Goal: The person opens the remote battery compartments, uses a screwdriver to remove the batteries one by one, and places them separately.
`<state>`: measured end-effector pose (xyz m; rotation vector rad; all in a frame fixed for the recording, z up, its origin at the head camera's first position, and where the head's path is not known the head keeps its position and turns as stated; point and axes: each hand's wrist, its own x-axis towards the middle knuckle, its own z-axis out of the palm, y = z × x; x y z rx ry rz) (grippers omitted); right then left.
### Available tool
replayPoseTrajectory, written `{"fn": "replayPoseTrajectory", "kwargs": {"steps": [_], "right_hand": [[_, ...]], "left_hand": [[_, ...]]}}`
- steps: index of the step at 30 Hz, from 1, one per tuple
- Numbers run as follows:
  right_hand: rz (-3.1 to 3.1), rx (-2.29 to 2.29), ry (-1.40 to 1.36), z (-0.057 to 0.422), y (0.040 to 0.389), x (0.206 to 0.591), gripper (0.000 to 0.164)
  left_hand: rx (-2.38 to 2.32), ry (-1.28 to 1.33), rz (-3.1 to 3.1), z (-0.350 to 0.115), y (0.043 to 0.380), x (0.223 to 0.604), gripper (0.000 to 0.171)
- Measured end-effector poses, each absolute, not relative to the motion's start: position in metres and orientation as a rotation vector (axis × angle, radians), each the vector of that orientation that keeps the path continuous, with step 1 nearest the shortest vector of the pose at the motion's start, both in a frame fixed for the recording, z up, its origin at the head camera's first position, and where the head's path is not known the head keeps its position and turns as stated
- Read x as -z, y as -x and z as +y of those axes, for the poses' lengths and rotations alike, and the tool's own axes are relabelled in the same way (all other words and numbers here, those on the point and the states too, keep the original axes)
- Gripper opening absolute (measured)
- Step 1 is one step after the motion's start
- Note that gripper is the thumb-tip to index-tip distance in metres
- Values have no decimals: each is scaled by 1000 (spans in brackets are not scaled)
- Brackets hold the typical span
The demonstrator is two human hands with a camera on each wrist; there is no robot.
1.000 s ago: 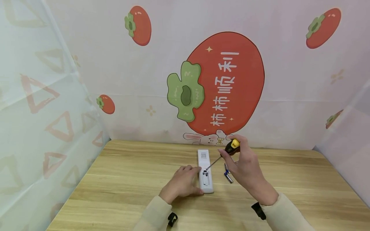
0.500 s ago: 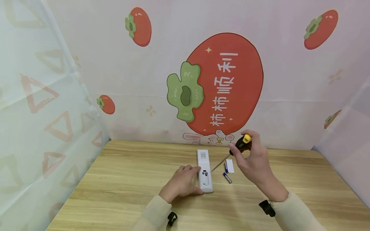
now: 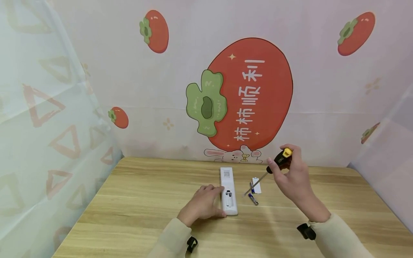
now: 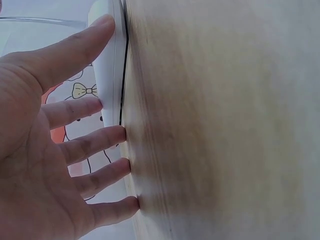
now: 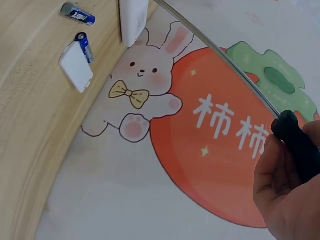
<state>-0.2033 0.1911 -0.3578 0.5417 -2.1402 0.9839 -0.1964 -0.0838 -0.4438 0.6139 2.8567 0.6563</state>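
Observation:
A white remote control (image 3: 227, 181) lies back side up on the wooden table, its battery compartment (image 3: 229, 199) uncovered. My left hand (image 3: 204, 203) rests at its left side; in the left wrist view the thumb (image 4: 97, 30) and forefinger touch the remote, and the fingers are spread and nearly straight. In my right hand (image 3: 298, 182) I hold a screwdriver (image 3: 280, 161) by its black and yellow handle, the shaft slanting down to the left. The screwdriver's tip is to the right of the remote, apart from it. Part of the handle is hidden by my fingers.
Right of the remote lie two blue and silver batteries, one (image 3: 253, 199) nearer me and one (image 5: 85, 47) beside a small white battery cover (image 3: 257, 186). The table (image 3: 145, 200) ends at a printed cloth backdrop (image 3: 155, 136).
My right hand has moved right with the screwdriver, taking its tip away from the remote's compartment. The white cover has come into sight. The left hand stays on the remote.

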Motion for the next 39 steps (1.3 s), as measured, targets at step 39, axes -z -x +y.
{"fn": "replayPoseTrajectory", "kwargs": {"steps": [39], "right_hand": [[-2745,-1094,-11,260,236,392,63]], "left_hand": [[-681,-587,2841,-84,197,444,85]]}}
